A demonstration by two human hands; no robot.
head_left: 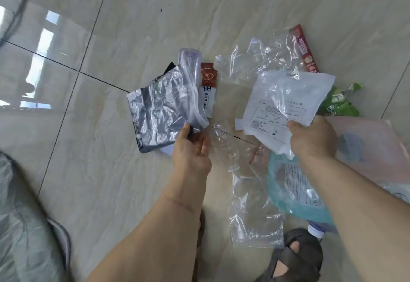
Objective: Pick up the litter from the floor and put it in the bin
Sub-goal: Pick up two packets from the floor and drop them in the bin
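Two hands show: the left hand (192, 148) at 6 o'clock of the silver bag, the right hand (312, 139) at 3 o'clock of the left.

One silver bag (155, 113). One clear tube pack (190, 68).

Two coffee sachets: a brown-and-white sachet (207, 90) at 3 o'clock of the silver bag, a red sachet (305, 48) at 12 o'clock of the right hand.

One white printed bag (277, 108). One green packet (339, 102). One teal bag (295, 190). One pink bag (366, 144).

Two loose clear bags: far clear bag (259, 59), near clear bag (255, 215).

One crushed bottle (224, 144).

One sandal (295, 257) at 5 o'clock. One bottle cap (316, 230) just beside it.
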